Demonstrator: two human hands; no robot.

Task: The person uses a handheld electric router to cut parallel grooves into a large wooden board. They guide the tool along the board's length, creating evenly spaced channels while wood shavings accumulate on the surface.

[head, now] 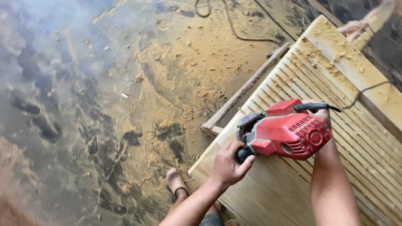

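Mostly hidden — right hand [321, 114] behind red power tool [284, 132].

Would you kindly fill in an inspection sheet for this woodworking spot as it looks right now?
Surface: grooved wooden panel, pale, tilted across the view, sawdust heaped at its far end.
Job's things: red power tool resting on the panel's grooved face.
Clutter: loose wooden strip beside the panel's edge; wood chips scattered about.
Hands: left hand grips the black front knob; right hand holds the rear handle.
Cables: black tool cord trails over the panel; another cable lies on the floor.
Surroundings: dirt floor coated in sawdust; a sandalled foot below the panel.
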